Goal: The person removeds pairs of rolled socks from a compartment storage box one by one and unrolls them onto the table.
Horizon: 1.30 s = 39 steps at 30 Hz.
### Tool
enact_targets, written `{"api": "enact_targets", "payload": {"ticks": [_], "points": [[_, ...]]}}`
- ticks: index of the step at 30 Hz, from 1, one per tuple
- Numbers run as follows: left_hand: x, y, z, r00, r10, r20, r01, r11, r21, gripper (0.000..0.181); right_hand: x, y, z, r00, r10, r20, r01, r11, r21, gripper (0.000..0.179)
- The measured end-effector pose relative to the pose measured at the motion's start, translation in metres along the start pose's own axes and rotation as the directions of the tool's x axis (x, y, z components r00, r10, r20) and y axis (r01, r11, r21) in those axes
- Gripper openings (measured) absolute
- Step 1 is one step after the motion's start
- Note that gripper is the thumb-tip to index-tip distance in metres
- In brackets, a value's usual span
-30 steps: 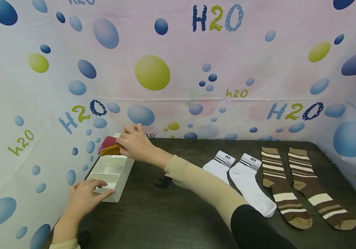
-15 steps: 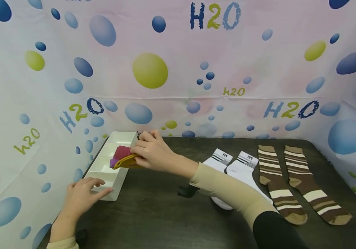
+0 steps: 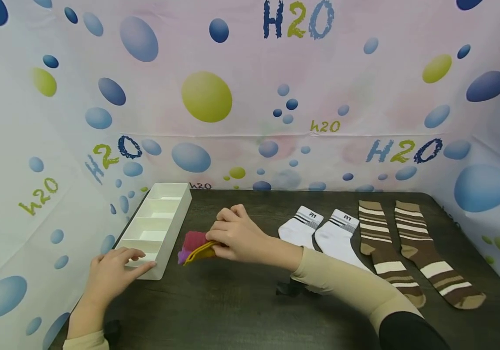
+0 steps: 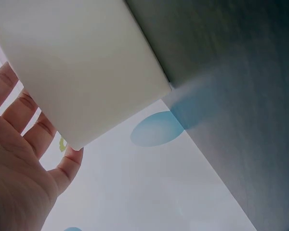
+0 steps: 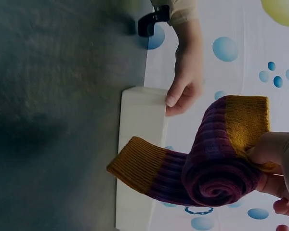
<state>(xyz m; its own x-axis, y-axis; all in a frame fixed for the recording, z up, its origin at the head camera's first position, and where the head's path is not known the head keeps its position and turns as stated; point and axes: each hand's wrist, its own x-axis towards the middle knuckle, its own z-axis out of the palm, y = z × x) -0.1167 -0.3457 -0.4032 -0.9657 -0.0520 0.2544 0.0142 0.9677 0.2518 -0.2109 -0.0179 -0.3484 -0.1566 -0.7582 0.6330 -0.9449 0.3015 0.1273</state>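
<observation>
My right hand (image 3: 241,238) pinches a rolled pair of ribbed socks (image 3: 195,243) by a mustard cuff, over the table right of the box. In the right wrist view the sock roll (image 5: 216,168) is a purple and maroon spiral, with a second mustard cuff sticking out towards the box. My left hand (image 3: 110,274) grips the near end of a long white divided box (image 3: 169,238). Its fingers hook over the rim in the left wrist view, their tips hidden behind the end wall (image 4: 86,72), and the thumb rests at the right corner.
Two white ankle socks (image 3: 335,236) with black stripes lie flat at the right, partly behind my right sleeve. Beyond them lie two brown striped long socks (image 3: 444,265). A bubble-printed curtain (image 3: 250,97) encloses the dark table (image 3: 215,311) at the back and sides.
My right hand has carried the rolled socks from over the box's far end to the right and nearer, uncovering the far compartments. The left hand stays on the box's near end.
</observation>
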Motion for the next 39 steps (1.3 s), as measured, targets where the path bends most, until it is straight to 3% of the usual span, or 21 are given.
{"api": "enact_targets", "payload": {"ticks": [9,14,22,31,35,39], "points": [[0.001,0.000,-0.002,1.000,-0.007,0.020,0.007,1.000,-0.009,0.047,-0.017,-0.005,-0.011,0.991,0.084,0.108,-0.104,0.975,0.199,0.013],[0.003,-0.002,-0.001,1.000,0.001,0.004,-0.001,1.000,-0.014,0.046,-0.020,0.003,-0.001,0.968,0.168,0.188,-0.212,0.946,0.245,0.013],[0.004,-0.003,-0.002,1.000,-0.006,0.030,0.006,1.000,-0.012,0.048,-0.030,0.021,0.034,0.899,0.280,0.336,-0.354,0.917,0.182,0.014],[0.002,-0.002,-0.001,0.999,-0.012,0.040,0.012,1.000,-0.019,0.049,-0.031,0.034,0.055,0.831,0.371,0.415,-0.426,0.904,0.045,0.016],[0.001,-0.001,-0.001,0.999,-0.010,0.042,0.011,1.000,-0.017,0.049,-0.032,0.036,0.060,0.818,0.396,0.417,-0.438,0.899,0.006,0.015],[0.000,-0.001,0.000,0.999,-0.008,0.038,0.009,1.000,-0.017,0.049,-0.031,0.035,0.062,0.818,0.406,0.408,-0.420,0.905,-0.059,0.014]]}}
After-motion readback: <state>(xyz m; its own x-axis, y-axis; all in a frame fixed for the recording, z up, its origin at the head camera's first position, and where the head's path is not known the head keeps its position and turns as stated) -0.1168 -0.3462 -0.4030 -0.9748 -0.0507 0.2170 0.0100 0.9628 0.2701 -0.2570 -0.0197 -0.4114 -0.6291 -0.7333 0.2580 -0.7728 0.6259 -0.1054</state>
